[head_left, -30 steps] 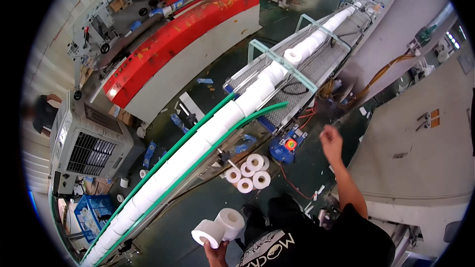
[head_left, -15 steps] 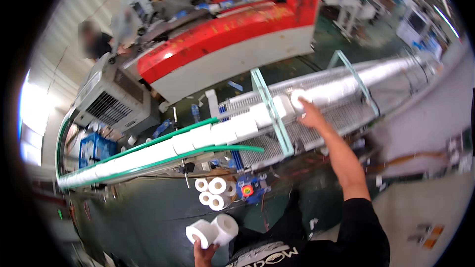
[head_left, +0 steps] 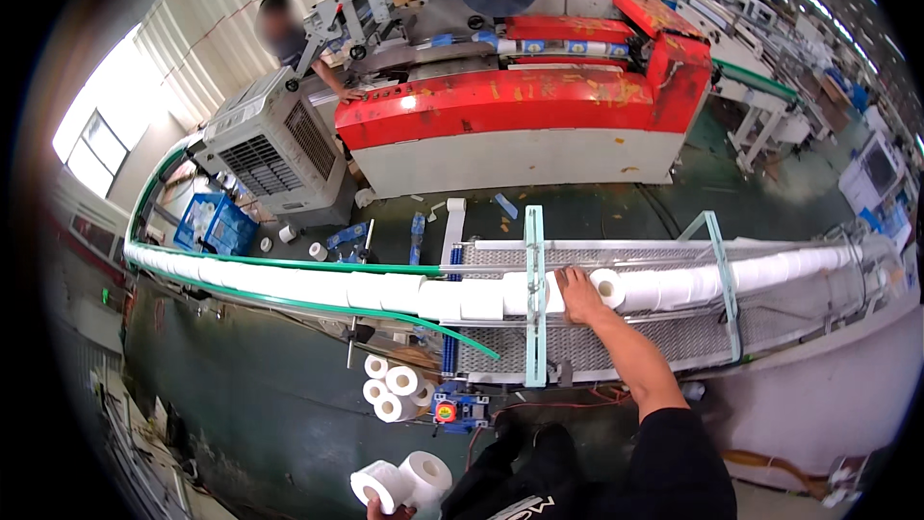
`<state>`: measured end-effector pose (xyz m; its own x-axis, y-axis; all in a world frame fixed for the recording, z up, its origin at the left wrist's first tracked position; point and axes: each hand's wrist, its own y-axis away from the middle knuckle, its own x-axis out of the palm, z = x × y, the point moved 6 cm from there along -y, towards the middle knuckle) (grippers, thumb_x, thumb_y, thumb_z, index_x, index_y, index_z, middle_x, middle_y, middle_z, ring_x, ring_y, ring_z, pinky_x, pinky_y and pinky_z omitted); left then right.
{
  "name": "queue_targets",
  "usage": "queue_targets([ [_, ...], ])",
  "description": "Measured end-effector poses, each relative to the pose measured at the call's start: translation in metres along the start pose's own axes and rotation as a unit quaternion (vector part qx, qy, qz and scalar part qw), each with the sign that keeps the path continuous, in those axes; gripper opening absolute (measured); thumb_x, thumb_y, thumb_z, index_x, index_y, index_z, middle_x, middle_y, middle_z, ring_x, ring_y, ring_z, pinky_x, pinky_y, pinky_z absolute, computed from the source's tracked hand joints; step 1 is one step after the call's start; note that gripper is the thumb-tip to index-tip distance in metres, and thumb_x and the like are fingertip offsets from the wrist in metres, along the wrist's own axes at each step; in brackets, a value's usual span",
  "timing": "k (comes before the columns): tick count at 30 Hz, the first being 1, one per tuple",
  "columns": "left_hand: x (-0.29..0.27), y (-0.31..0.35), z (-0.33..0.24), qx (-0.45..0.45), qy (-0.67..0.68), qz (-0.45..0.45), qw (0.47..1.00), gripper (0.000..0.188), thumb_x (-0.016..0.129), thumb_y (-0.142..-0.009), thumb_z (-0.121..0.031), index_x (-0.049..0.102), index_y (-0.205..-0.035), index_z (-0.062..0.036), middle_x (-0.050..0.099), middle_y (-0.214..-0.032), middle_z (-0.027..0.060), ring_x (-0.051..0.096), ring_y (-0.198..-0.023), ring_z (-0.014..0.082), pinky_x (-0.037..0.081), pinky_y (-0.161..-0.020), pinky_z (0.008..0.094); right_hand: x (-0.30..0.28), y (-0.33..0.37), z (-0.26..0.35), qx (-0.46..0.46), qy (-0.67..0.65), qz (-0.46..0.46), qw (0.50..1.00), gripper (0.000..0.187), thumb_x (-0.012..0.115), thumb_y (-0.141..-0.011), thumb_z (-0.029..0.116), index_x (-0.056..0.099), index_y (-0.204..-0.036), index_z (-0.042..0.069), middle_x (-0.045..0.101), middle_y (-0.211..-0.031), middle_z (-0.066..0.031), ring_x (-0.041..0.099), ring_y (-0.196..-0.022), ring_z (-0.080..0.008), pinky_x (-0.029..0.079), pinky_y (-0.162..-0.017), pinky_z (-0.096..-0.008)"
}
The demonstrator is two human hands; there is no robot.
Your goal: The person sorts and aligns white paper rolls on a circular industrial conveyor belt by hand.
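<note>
Low in the view, my left hand (head_left: 390,512) is closed on two white toilet paper rolls, the left roll (head_left: 381,486) and the right roll (head_left: 424,478) side by side; its lower part is cut off by the frame edge. My right hand (head_left: 580,297) reaches over the conveyor, palm down. Its fingers and thumb are round the end of a toilet paper roll (head_left: 554,293) in the row, just right of a pale green crossbar (head_left: 535,347). Against its right side sits a roll turned with its core hole showing (head_left: 606,287). A long row of rolls (head_left: 289,286) runs both ways.
Green guide rails (head_left: 462,335) edge the conveyor's left part. Below it are several stacked rolls (head_left: 402,381) and a blue device with a red button (head_left: 446,411). Beyond stand a red and white machine (head_left: 520,125), an air cooler (head_left: 274,149), a blue crate (head_left: 214,223) and another person (head_left: 284,39).
My right hand has shifted from on top of the turned roll to its left side, by the crossbar. My left hand still holds the two rolls. The head view has tilted and swung.
</note>
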<state>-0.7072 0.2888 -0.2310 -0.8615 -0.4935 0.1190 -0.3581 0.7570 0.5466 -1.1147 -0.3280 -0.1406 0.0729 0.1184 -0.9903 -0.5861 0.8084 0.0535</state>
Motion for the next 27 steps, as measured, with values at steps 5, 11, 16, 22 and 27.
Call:
queue_targets([
  [5,0.090,0.012,-0.052,-0.125,0.331,-0.085,0.932,0.079,0.058,-0.084,-0.056,0.035,-0.145,-0.0111,0.039,-0.148,0.0144,0.035,-0.136,0.0366,0.028,-0.107,0.0585,0.001,0.019,-0.055,0.034,-0.040,-0.024,0.998,0.095,0.083,-0.054,0.020,0.036,-0.133,-0.005,0.041,-0.130,-0.0222,0.038,-0.126,-0.0392,0.034,-0.110,-0.0429],
  [11,0.152,0.064,-0.058,-0.098,0.337,-0.213,0.912,0.079,0.056,-0.086,-0.057,0.035,-0.146,-0.0091,0.039,-0.147,0.0146,0.037,-0.134,0.0374,0.028,-0.108,0.0575,-0.013,0.073,-0.120,0.172,-0.184,-0.027,0.967,0.111,0.086,-0.050,0.027,0.028,-0.140,0.000,0.034,-0.135,-0.0220,0.034,-0.128,-0.0407,0.033,-0.110,-0.0447],
  [16,0.172,0.081,-0.021,-0.050,0.380,-0.197,0.902,0.080,0.055,-0.087,-0.058,0.032,-0.147,-0.0100,0.038,-0.148,0.0149,0.036,-0.135,0.0380,0.026,-0.110,0.0587,-0.030,0.077,-0.108,0.283,-0.200,-0.077,0.935,0.104,0.086,-0.054,0.037,0.036,-0.134,-0.006,0.045,-0.125,-0.0234,0.038,-0.124,-0.0413,0.035,-0.108,-0.0446],
  [22,0.217,0.093,-0.061,-0.025,0.322,-0.204,0.924,0.060,0.047,-0.099,-0.029,0.022,-0.150,-0.0091,0.031,-0.151,0.0173,0.034,-0.137,0.0345,0.033,-0.112,0.0483,0.012,0.040,-0.071,0.491,-0.167,0.106,0.848,0.121,0.069,-0.064,0.073,0.026,-0.142,-0.009,0.037,-0.138,-0.0273,0.044,-0.125,-0.0398,0.042,-0.100,-0.0494],
  [27,0.200,0.099,-0.042,0.055,0.308,-0.147,0.938,0.064,0.051,-0.095,-0.001,0.021,-0.150,-0.0067,0.031,-0.149,0.0210,0.033,-0.138,0.0325,0.035,-0.112,0.0434,-0.002,0.009,-0.026,0.453,-0.169,0.166,0.859,0.119,0.050,-0.072,0.083,0.014,-0.151,0.001,0.017,-0.157,-0.0165,0.021,-0.142,-0.0364,0.035,-0.106,-0.0547],
])
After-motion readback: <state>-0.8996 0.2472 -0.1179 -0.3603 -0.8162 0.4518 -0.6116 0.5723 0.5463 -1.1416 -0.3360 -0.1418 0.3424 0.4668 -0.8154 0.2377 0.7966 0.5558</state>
